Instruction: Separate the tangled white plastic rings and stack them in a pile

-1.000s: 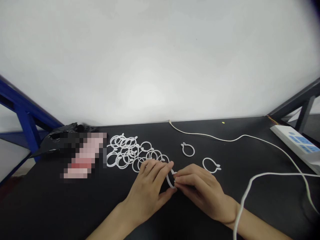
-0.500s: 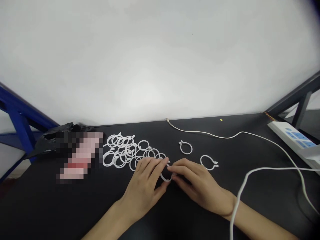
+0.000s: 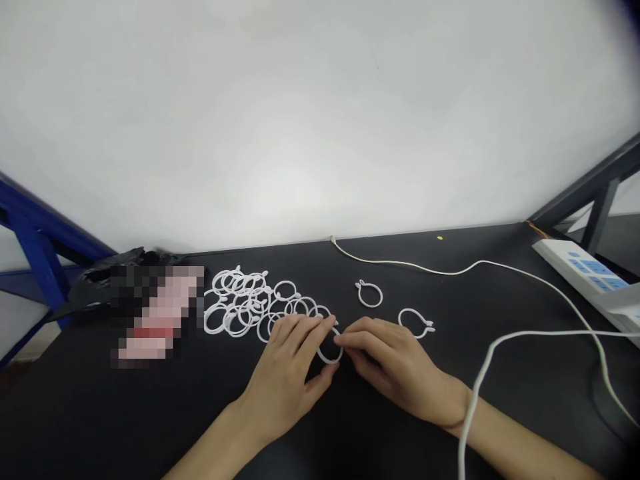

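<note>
Low over the black tabletop, a white ring point(image 3: 330, 362) is between my two hands. My left hand point(image 3: 289, 370) curves around its left side, with fingertips at the top edge and the thumb close to the lower edge. At the ring's right edge, my right hand point(image 3: 395, 367) pinches with thumb and forefinger; the contact point is partly hidden. Several more white rings with small knobbed ends lie in an overlapping pile point(image 3: 240, 303) beyond my left hand. Beyond my right hand, one ring point(image 3: 371, 306) lies flat, and another ring point(image 3: 411, 311) with its knobbed ends apart lies nearer.
A white cable point(image 3: 425, 269) crosses the tabletop point(image 3: 380, 440) at the back right, and a thicker cable point(image 3: 475, 393) passes over my right forearm. A power strip point(image 3: 570, 263) stands at the right. Black plastic point(image 3: 100, 283) and a blurred pinkish object point(image 3: 170, 300) lie left.
The ring between my hands now shows more of its face, seeming to have turned slightly. Both hands stay nearly in place; the whole view has shifted a little.
</note>
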Tool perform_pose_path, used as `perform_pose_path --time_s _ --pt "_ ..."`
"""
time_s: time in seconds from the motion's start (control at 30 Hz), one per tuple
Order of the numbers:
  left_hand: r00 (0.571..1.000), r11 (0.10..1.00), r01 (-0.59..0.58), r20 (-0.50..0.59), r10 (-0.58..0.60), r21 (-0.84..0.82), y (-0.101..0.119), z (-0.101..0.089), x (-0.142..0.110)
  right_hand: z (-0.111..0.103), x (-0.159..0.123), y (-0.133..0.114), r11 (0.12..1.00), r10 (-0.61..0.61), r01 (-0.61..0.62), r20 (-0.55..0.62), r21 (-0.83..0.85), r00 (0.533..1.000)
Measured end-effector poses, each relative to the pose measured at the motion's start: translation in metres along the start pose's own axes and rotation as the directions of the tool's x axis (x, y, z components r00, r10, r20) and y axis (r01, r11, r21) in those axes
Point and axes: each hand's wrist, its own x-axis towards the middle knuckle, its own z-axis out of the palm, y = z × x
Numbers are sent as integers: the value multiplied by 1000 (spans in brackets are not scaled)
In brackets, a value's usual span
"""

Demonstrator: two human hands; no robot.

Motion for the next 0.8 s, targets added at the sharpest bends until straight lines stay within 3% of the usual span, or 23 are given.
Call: perform_pose_path --time_s 0.8 --pt "1000 999 -7 -24 6 -46 2 -2 2 -2 1 -5 998 19 -18 -20 52 1000"
